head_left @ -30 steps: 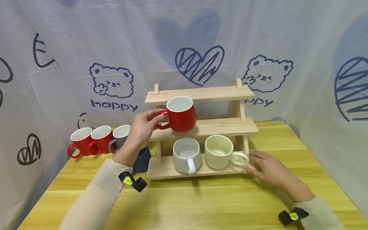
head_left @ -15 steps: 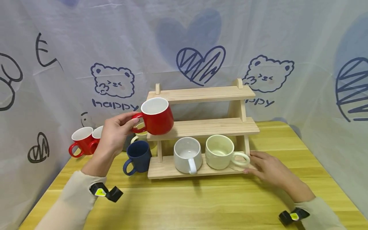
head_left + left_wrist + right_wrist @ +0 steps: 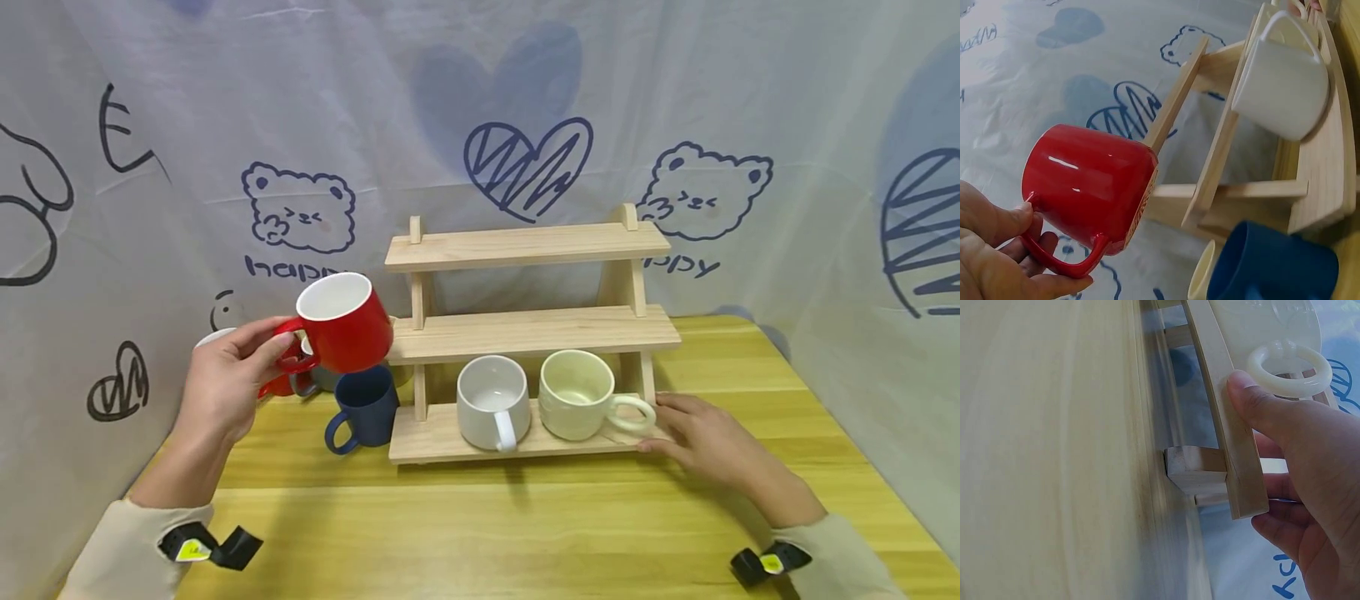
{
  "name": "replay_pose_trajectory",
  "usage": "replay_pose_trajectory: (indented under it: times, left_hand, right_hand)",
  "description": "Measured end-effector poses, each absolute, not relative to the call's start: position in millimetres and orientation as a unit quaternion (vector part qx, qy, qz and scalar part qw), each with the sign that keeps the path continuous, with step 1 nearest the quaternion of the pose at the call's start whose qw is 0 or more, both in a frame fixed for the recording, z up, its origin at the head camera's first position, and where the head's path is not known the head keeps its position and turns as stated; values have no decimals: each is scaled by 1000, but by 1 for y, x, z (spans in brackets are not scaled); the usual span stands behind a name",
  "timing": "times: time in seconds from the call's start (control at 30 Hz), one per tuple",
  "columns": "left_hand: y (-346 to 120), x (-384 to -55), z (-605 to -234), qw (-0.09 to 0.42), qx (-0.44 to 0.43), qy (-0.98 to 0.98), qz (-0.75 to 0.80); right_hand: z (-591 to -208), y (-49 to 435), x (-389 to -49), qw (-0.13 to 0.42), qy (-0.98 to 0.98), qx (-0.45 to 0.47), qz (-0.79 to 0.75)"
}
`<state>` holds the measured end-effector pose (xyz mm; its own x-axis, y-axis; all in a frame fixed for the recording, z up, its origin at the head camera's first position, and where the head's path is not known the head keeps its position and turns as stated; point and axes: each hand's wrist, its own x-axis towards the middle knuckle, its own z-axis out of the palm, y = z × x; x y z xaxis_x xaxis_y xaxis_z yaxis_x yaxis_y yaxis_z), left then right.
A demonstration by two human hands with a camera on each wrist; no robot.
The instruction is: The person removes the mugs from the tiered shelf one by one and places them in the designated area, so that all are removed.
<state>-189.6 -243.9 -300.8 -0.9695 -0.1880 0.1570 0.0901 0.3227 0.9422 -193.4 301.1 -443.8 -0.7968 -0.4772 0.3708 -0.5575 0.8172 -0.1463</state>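
head alone shows inside red mug (image 3: 351, 337)

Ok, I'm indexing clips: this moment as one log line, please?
left hand: holds red mug by handle, midair | right hand: grips end of bottom shelf | bottom shelf: white mug, cream mug | table: blue mug

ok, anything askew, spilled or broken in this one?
Nothing stands out. The white mug and cream mug sit upright on the bottom shelf, and the red mug in the left hand shows no visible damage. The grey-blue mug behind is mostly hidden, so can't vouch for it.
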Motion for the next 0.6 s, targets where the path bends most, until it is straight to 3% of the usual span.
replay_pose_trajectory:
  times: [0.33,0.6]
  left_hand:
    - [-281,-171,-321,141,37,-698,-701]
    - [-299,-159,-336,147,61,-699,-697]
  right_hand:
    - [-444,300,-196,164,-939,276,127]
    - [-445,301,-197,170,-935,283,127]
